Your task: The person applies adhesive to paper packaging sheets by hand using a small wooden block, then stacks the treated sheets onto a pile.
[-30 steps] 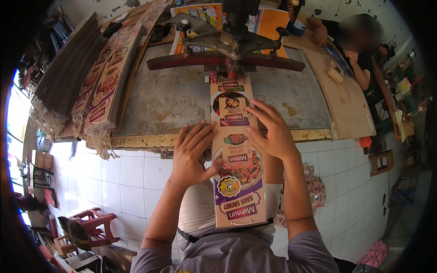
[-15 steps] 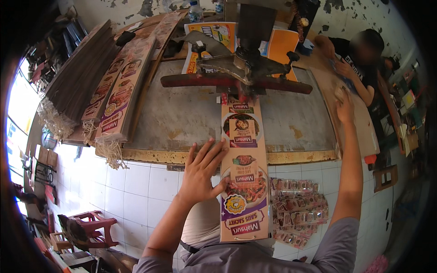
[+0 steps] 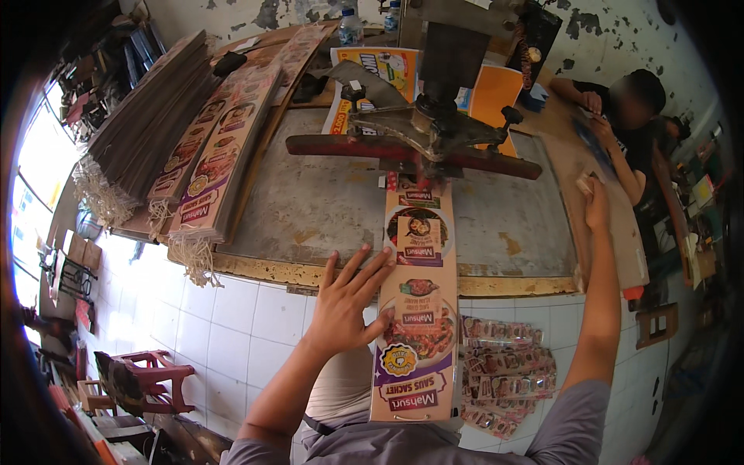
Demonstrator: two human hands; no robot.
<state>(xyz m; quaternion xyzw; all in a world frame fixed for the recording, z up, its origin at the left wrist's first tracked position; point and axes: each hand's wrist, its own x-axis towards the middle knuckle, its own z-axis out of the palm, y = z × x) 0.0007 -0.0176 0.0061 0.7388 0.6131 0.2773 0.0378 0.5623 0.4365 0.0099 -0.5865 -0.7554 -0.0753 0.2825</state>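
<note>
A long printed cardboard strip (image 3: 418, 310), pink-beige with food pictures and purple bands, lies lengthwise before me. Its far end is beneath the red-edged metal crossbar (image 3: 372, 146) of a press, and its near end overhangs the table edge toward my lap. My left hand (image 3: 349, 302) is open, fingers spread, with fingertips and thumb at the strip's left edge. Out to the right, my right hand (image 3: 595, 205) is closed around a small pale thing (image 3: 583, 183) at the board's surface; its kind is too small to make out.
Stacks of similar printed strips (image 3: 221, 167) with white strings stand at left, beside a thick pile of brown strips (image 3: 147, 116). Packaged sachets (image 3: 508, 372) lie below the table on the right. Another person (image 3: 632, 132) sits at the far right. A red stool (image 3: 159, 380) stands lower left.
The whole view has shifted slightly, so the table appears lower and farther right. My left hand stays at the strip, my right hand around the pale thing. The other person's hands have moved.
</note>
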